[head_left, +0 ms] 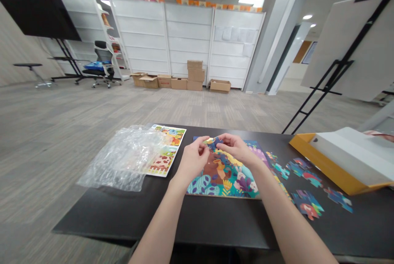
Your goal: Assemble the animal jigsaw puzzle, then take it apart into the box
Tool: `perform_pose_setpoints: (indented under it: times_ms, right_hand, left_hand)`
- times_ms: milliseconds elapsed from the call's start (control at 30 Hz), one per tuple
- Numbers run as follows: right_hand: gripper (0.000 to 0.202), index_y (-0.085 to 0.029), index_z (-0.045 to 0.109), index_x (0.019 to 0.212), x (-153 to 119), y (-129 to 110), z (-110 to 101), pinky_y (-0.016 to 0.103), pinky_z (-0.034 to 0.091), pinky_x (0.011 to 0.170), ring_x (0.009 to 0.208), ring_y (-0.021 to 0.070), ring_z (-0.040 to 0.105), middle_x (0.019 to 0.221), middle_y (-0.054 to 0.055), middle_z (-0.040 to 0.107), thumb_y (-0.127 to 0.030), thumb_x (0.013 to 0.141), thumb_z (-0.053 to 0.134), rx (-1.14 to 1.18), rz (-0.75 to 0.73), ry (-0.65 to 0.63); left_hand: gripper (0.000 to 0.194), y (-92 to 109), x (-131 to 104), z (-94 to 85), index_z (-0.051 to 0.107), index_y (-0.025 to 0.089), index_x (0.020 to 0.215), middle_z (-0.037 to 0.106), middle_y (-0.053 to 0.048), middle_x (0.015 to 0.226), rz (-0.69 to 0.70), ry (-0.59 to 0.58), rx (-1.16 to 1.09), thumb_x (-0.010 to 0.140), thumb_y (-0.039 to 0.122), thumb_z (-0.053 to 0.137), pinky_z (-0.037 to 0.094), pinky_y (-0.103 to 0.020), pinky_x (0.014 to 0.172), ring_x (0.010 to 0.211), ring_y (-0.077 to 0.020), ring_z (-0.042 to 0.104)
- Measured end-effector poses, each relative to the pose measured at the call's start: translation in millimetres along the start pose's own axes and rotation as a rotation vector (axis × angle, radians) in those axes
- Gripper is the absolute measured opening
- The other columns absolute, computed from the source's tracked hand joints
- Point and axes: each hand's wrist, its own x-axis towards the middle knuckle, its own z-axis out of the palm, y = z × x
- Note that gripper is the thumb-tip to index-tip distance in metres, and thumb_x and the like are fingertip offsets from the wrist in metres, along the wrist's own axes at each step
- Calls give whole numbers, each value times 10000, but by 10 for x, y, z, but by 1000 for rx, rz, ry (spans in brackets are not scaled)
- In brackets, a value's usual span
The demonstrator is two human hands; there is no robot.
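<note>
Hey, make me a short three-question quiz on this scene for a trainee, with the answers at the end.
1. Multiple choice: where are the left hand and right hand relative to the puzzle?
A) left of it
B) over it
C) right of it

2. True or false: from the person's side, the loose pieces lie left of the puzzle.

3. Short answer: what partly covers the printed sheet?

Key:
1. B, over it, with the fingers near its far edge.
2. False; the loose pieces lie to its right.
3. The crumpled clear plastic.
</note>
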Motion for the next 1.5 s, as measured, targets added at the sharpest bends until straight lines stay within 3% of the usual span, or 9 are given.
perform_pose_setpoints:
  times_ms: [133,233,333,567,700,833,967,1133,1500]
  right_hand:
    - [327,-183,618,1031,36,125,-109,271,505,617,631,147,651,715,-9,690,-346,767,722,-151,53,228]
    - [352,-190,592,1121,38,198,-141,238,458,525,559,151,638,617,-36,652,-275,790,678,-254,151,272]
    - [285,-192,602,1092,34,233,-102,217,445,487,543,148,650,633,-17,678,-224,812,646,-304,215,243]
    - [231,-192,599,1035,52,293,-49,226,469,500,510,148,649,633,-19,691,-193,815,669,-450,287,286]
    - [219,-194,667,964,61,331,-72,277,513,669,696,187,709,823,39,757,-277,780,752,-762,205,339]
    - [178,-196,726,905,68,366,-71,308,508,788,842,222,711,872,60,758,-334,795,748,-942,131,320]
    - [176,-204,756,923,65,387,-103,323,502,821,899,236,701,952,83,760,-346,832,706,-988,102,275]
    - [194,-212,758,959,41,389,-171,323,507,801,826,216,699,951,65,770,-335,819,702,-953,90,256]
    - [239,-184,779,1007,42,336,-119,301,496,786,795,196,666,969,87,747,-312,835,674,-1000,61,130]
  left_hand:
    - [412,37,-31,3,574,179,1320,718,-69,1031,10,44,356,914,154,508,544,-321,844,924,-203,697]
    - [372,67,-76,12,584,182,1294,661,-117,1216,53,-102,649,930,178,512,524,-377,922,1108,-264,644]
    - [341,81,-121,47,588,189,1277,638,-120,1254,97,-259,756,942,224,528,515,-406,945,1180,-287,605]
    - [313,62,-147,109,607,213,1268,636,-113,1292,156,-327,771,999,322,489,474,-463,1009,1245,-299,559]
    - [340,46,-156,120,604,228,1284,627,-103,1328,170,-321,775,1008,384,483,458,-477,1030,1251,-299,548]
    - [377,40,-175,135,587,222,1324,602,-107,1383,186,-319,795,1007,390,471,450,-499,1039,1270,-312,527]
    - [415,29,-192,155,574,224,1363,568,-113,1444,200,-320,804,1014,403,438,432,-531,1050,1294,-332,503]
    - [444,13,-202,172,577,214,1370,559,-110,1465,200,-318,801,1018,434,418,427,-532,1049,1295,-340,500]
    - [455,18,-198,194,568,192,1378,560,-125,1461,187,-307,820,1002,422,456,413,-518,1060,1318,-351,482]
